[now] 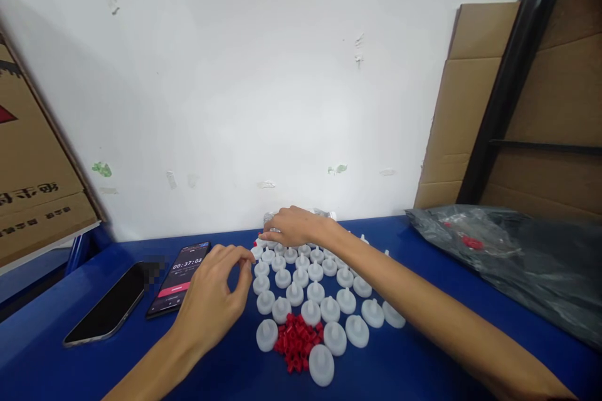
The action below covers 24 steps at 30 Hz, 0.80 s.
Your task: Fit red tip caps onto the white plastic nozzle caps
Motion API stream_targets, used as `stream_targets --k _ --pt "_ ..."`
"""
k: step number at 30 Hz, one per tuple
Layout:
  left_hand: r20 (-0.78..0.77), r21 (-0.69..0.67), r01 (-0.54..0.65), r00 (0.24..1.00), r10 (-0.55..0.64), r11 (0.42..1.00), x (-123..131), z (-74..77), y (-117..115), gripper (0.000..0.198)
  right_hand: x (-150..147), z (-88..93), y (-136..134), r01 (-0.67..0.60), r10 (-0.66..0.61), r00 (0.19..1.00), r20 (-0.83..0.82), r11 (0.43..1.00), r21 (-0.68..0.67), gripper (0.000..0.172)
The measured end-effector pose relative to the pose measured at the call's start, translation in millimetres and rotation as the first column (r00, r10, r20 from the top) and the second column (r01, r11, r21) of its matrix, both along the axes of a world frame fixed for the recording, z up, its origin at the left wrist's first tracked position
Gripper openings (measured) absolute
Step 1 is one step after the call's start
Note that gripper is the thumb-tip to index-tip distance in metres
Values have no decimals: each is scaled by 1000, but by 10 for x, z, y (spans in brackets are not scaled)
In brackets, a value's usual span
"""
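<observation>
Many translucent white nozzle caps [315, 291] stand spout-up in loose rows on the blue table. A heap of small red caps [297, 341] lies among the nearest ones. My left hand [214, 285] hovers at the left edge of the rows, thumb and forefinger pinched together; whatever is between the tips is too small to name. Reaching across the rows, my right hand [294, 226] has its fingers bent down at the far left white caps, beside a bit of red. Its fingertips are partly hidden, and I cannot make out what they hold.
Left of my left hand lie a phone [181, 279] showing a running timer and a dark phone [110, 304]. Clear plastic [332, 215] sits behind my right hand, against the white wall. A grey plastic bag [517, 263] covers the right side; cardboard [37, 163] stands at left.
</observation>
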<state>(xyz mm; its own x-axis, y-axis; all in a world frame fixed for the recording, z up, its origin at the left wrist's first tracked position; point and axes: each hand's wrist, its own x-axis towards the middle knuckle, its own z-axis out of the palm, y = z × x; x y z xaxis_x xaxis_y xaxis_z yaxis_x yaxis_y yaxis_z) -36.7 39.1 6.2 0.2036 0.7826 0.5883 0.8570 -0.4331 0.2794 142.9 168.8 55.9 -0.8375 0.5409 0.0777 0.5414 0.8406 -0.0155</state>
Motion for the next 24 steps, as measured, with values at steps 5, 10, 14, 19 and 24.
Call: stream_targets --k 5,10,14,19,24 --pt "-13 -19 -39 999 39 999 6 -15 4 22 -39 -114 38 9 -8 1000 29 999 -40 60" --pt "33 -15 -110 993 111 994 -8 20 7 24 10 38 -2 -44 40 989 -143 999 -25 45" --pt "156 -45 -196 967 201 980 -32 82 10 22 52 301 -179 -194 168 957 -236 977 -90 26" --pt "83 -62 -91 992 96 994 -68 107 -11 29 25 475 -488 -376 330 901 -280 918 -125 30" --pt "0 -15 -29 1000 29 999 -85 88 -32 33 4 511 -617 -376 358 911 -202 925 -54 34"
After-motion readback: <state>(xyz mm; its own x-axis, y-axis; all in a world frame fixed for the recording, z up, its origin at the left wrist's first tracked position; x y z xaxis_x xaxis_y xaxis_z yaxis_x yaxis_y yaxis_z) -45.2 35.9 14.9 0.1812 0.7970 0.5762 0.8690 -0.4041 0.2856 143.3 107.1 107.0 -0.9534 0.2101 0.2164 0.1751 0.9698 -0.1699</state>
